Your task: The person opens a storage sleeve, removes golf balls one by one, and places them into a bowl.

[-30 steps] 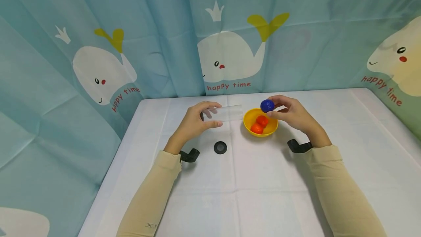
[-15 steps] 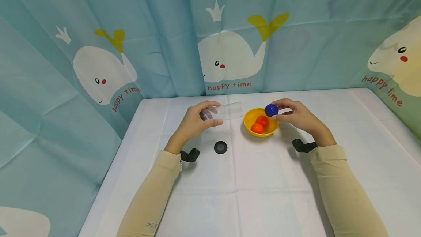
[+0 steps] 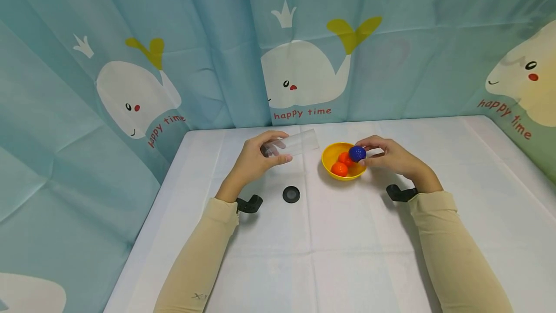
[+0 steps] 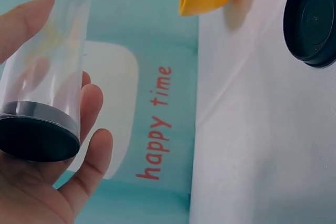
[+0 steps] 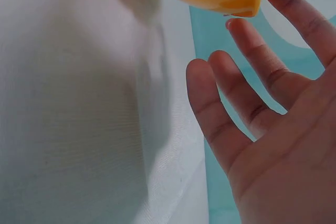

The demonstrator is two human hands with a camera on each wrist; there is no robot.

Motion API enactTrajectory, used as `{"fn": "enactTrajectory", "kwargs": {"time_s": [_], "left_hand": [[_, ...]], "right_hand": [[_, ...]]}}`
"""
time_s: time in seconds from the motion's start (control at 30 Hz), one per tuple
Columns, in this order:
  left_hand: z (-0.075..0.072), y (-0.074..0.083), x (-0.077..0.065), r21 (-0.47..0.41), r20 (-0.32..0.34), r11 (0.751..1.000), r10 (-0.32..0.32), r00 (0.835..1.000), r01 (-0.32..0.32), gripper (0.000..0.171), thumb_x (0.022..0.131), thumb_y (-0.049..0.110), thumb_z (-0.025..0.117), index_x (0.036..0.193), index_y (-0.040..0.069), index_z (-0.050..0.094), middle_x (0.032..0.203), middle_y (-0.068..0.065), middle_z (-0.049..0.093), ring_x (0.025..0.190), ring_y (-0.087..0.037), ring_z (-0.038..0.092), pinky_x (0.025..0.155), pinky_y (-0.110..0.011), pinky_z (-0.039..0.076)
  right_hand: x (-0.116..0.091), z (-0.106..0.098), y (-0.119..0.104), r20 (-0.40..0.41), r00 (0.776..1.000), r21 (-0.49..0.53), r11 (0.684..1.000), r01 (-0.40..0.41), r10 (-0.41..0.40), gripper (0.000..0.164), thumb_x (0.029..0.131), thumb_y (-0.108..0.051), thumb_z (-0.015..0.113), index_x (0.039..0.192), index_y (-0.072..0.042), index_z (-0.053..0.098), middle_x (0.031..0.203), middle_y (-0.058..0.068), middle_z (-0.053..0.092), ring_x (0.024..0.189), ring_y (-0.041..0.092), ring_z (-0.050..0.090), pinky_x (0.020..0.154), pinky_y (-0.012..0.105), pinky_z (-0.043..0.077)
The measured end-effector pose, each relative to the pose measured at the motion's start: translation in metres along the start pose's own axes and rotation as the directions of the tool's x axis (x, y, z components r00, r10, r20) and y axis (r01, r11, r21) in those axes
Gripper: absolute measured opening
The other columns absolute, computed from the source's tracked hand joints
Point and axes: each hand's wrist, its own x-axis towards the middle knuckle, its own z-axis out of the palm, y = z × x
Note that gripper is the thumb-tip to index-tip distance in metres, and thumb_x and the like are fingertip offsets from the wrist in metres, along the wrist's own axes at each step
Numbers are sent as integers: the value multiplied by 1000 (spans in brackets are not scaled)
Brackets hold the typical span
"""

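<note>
A table [image 3: 347, 255] covered with a white, faintly creased cloth fills the lower half of the head view, its far edge meeting the blue whale-print curtain. A yellow bowl [image 3: 330, 158] stands on it a little right of the frame's centre, near the far edge. A round black lid [image 3: 291, 194] lies flat on the cloth, lower left of the bowl and well apart from it. In the left wrist view the lid [image 4: 311, 20] sits at the upper right.
</note>
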Motion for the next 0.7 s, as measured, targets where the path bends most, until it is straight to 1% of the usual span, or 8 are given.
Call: {"fn": "enactTrajectory", "kwargs": {"time_s": [0.13,0.3,0.43,0.53,0.7], "left_hand": [[1,-1,1,-15,-10,1000,-5,1000,5,49,83,37,86,128,33,67,108,2,72,85,-20,62,74,-35,53],[3,-4,2,-25,-25,1000,-9,1000,8,47,84,36,86,127,33,67,107,2,73,85,-19,64,73,-34,53],[5,-6,2,-53,-33,998,-16,999,14,45,86,37,83,127,31,65,105,1,73,85,-19,65,73,-35,53],[6,-7,2,-76,-34,997,-18,999,15,44,90,39,79,129,28,61,105,1,72,83,-21,65,72,-35,52],[5,-8,2,-104,-39,995,-1,999,-3,49,98,42,69,139,22,50,102,-2,70,71,-24,61,64,-32,48]], "right_hand": [[1,1,2,21,1000,9,1000,0,0,42,94,-19,72,134,-11,63,135,8,58,121,21,49,102,44,41],[2,3,4,41,999,18,1000,4,-5,43,92,-18,74,133,-9,63,131,10,59,118,19,49,98,42,40],[3,4,4,52,999,24,1000,1,-3,44,90,-18,76,132,-8,63,130,10,59,116,16,50,97,39,42],[3,3,3,63,998,28,1000,-1,-1,42,91,-18,76,130,-9,64,133,10,58,118,16,50,100,39,44],[2,2,-1,59,998,29,1000,2,-4,34,93,-21,74,124,-10,66,140,9,57,123,21,49,103,40,45]]}}
